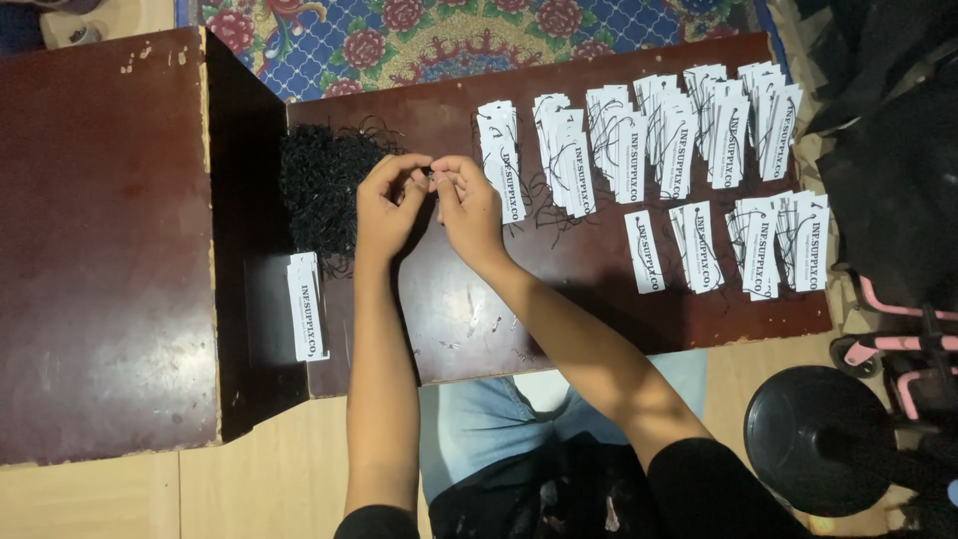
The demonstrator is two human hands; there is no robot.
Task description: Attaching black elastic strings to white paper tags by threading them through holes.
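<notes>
Left hand [387, 205] and right hand [465, 205] meet fingertip to fingertip, pinched on a thin black string [431, 176] above the dark surface [469, 309] beside the string heap [324, 190]; best held taut, small.

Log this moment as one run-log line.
left hand: pinching black string | right hand: pinching same string | black string pile: beside left hand | white tags: stacked in rows on dark table

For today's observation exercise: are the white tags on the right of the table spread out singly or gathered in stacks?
Mostly stacked. The white tags lie in overlapping bundles in two rows on the dark table, strings trailing.
</notes>
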